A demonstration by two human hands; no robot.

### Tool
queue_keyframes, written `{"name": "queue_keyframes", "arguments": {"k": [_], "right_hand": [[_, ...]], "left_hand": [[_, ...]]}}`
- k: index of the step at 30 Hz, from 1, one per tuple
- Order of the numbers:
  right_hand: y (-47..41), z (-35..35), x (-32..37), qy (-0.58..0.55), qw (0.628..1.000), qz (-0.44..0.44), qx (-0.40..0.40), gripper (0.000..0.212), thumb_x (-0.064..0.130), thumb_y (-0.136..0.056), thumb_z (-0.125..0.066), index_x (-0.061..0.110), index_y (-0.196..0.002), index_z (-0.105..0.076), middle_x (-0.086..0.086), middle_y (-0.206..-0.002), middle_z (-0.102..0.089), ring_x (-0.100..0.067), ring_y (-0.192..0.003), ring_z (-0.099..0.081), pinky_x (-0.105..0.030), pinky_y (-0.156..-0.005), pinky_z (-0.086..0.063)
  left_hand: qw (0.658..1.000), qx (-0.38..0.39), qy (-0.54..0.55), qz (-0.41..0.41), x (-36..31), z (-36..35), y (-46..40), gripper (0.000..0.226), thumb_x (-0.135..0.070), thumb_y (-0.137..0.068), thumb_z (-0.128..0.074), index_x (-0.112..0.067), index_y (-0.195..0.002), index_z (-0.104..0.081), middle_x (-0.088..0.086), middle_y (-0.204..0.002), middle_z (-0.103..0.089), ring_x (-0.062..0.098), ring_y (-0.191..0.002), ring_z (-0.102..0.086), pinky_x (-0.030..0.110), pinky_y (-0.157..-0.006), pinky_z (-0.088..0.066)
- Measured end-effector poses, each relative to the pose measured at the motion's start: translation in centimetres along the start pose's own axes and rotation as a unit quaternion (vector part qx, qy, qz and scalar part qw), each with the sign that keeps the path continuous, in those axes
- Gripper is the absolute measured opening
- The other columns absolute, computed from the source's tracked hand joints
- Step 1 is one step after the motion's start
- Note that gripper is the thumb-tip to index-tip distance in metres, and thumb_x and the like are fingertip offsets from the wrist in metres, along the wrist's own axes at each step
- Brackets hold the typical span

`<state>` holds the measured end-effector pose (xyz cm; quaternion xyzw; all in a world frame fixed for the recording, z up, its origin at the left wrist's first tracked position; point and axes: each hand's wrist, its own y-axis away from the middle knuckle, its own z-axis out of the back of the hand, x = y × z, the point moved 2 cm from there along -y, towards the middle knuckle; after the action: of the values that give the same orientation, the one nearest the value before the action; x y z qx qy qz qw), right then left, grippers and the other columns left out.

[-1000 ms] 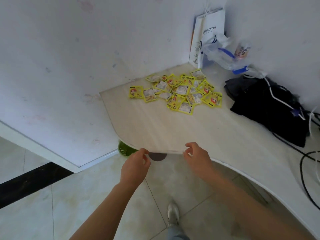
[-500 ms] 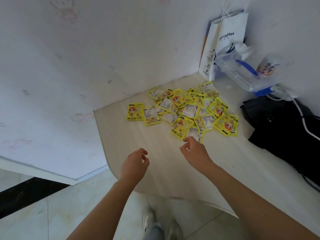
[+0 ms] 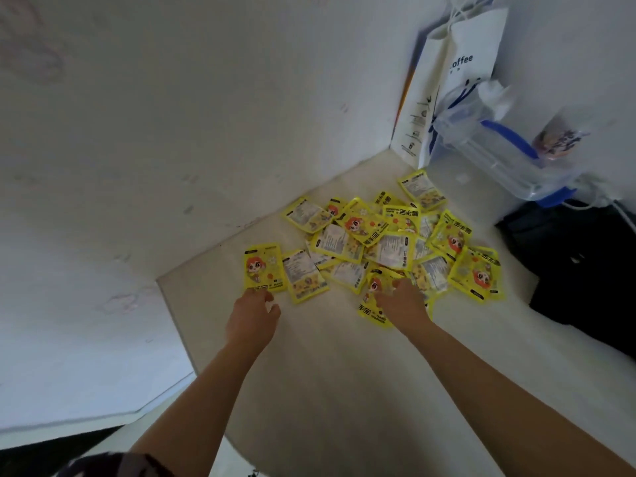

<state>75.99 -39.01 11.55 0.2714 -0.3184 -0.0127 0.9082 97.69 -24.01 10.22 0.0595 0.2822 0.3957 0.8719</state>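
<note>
Several yellow snack packets [image 3: 389,242] lie in a loose heap on the pale table [image 3: 309,380], near the corner of the walls. One packet with a red-haired cartoon figure [image 3: 261,266] lies alone at the heap's left end. My left hand [image 3: 253,316] reaches it, with fingertips touching its lower edge and the thumb apart. My right hand [image 3: 402,302] is at the near edge of the heap. Its thumb and fingers pinch another yellow packet [image 3: 373,313], which sticks out below the hand.
A white paper coffee bag [image 3: 457,74] leans in the corner. In front of it is a clear plastic box with blue handle [image 3: 481,149] and a blurred cup [image 3: 557,139]. A black bag [image 3: 585,270] lies at the right. The table's rounded edge is near left, beside the wall.
Both hands have moved forward from the table's near edge to the packets. The left now touches the lone packet and the right has taken hold of one. The view has moved closer.
</note>
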Motion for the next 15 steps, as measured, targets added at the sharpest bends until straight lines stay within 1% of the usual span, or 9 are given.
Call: {"name": "queue_keyframes", "arguments": {"k": [1,2,4,5,6,8,10,13,15], "right_hand": [[-0.6,-0.2,-0.1,-0.009,1.0,-0.027,-0.013,0.062,0.044,-0.085,-0.064,-0.005,-0.119,-0.048,-0.02,-0.106,-0.067,-0.031,-0.092,-0.066,-0.042,-0.08,-0.055],[-1.0,-0.3,0.1,-0.007,0.998,-0.055,-0.017,0.072,0.048,-0.085,-0.063,-0.006,-0.127,-0.043,-0.022,-0.117,-0.062,-0.033,-0.103,-0.063,-0.041,-0.084,-0.053],[-1.8,-0.5,0.5,0.011,0.995,-0.099,-0.013,0.091,0.05,-0.087,-0.06,-0.009,-0.143,-0.02,-0.025,-0.141,-0.042,-0.037,-0.13,-0.042,-0.043,-0.096,-0.044],[-2.3,-0.6,0.6,0.018,0.994,-0.111,-0.013,0.096,0.05,-0.087,-0.06,-0.008,-0.146,-0.012,-0.025,-0.145,-0.036,-0.038,-0.136,-0.035,-0.045,-0.1,-0.041],[-2.7,-0.7,0.8,0.027,0.992,-0.122,-0.016,0.099,0.051,-0.086,-0.06,-0.007,-0.147,-0.008,-0.026,-0.146,-0.035,-0.04,-0.136,-0.034,-0.046,-0.102,-0.039],[-3.4,-1.0,0.9,0.047,0.988,-0.142,-0.026,0.098,0.05,-0.085,-0.062,-0.005,-0.147,-0.009,-0.027,-0.145,-0.035,-0.042,-0.134,-0.034,-0.048,-0.103,-0.037],[-3.5,-1.2,1.2,0.082,0.983,-0.159,-0.03,0.096,0.048,-0.085,-0.062,-0.002,-0.147,-0.009,-0.027,-0.147,-0.029,-0.042,-0.136,-0.031,-0.047,-0.104,-0.035],[-3.3,-1.6,1.5,0.121,0.975,-0.183,-0.034,0.097,0.046,-0.084,-0.065,0.002,-0.148,-0.007,-0.025,-0.15,-0.023,-0.042,-0.137,-0.028,-0.05,-0.105,-0.035],[-3.2,-2.1,1.9,0.138,0.972,-0.186,-0.041,0.096,0.042,-0.084,-0.067,0.003,-0.147,-0.007,-0.026,-0.148,-0.023,-0.042,-0.136,-0.029,-0.052,-0.104,-0.036]], "left_hand": [[1.0,-0.005,-0.003,0.012,0.1,0.4,-1.0,0.031,-0.024,-0.088,-0.058,-0.013,-0.117,-0.061,0.01,-0.122,-0.055,0.03,-0.111,-0.053,0.041,-0.091,-0.047],[1.0,-0.012,-0.002,0.027,0.2,0.7,-2.0,0.034,-0.023,-0.087,-0.058,-0.012,-0.119,-0.06,0.012,-0.123,-0.053,0.032,-0.113,-0.051,0.042,-0.092,-0.046],[0.997,-0.033,0.012,0.07,0.3,1.3,-3.7,0.038,-0.023,-0.087,-0.058,-0.01,-0.122,-0.057,0.014,-0.123,-0.05,0.035,-0.114,-0.047,0.044,-0.092,-0.044],[0.995,-0.044,0.022,0.091,0.4,1.5,-4.5,0.04,-0.025,-0.087,-0.058,-0.01,-0.124,-0.054,0.015,-0.125,-0.049,0.036,-0.115,-0.045,0.045,-0.092,-0.043],[0.992,-0.053,0.031,0.11,0.5,1.7,-5.2,0.044,-0.027,-0.088,-0.057,-0.009,-0.128,-0.051,0.016,-0.128,-0.047,0.037,-0.117,-0.044,0.046,-0.094,-0.042],[0.988,-0.058,0.041,0.14,0.6,1.9,-6.5,0.052,-0.033,-0.09,-0.055,-0.008,-0.134,-0.044,0.017,-0.133,-0.044,0.037,-0.122,-0.04,0.047,-0.098,-0.039],[0.984,-0.057,0.045,0.16,0.6,1.6,-7.8,0.059,-0.04,-0.089,-0.055,-0.005,-0.135,-0.041,0.018,-0.134,-0.043,0.037,-0.122,-0.04,0.046,-0.098,-0.036],[0.987,-0.045,0.021,0.152,0.2,1.0,-9.1,0.064,-0.046,-0.086,-0.052,-0.003,-0.133,-0.04,0.017,-0.131,-0.045,0.036,-0.118,-0.042,0.043,-0.093,-0.036],[0.986,-0.039,0.025,0.162,-0.3,0.7,-9.6,0.07,-0.048,-0.084,-0.058,-0.003,-0.133,-0.038,0.016,-0.131,-0.043,0.037,-0.12,-0.04,0.044,-0.094,-0.036]]}}
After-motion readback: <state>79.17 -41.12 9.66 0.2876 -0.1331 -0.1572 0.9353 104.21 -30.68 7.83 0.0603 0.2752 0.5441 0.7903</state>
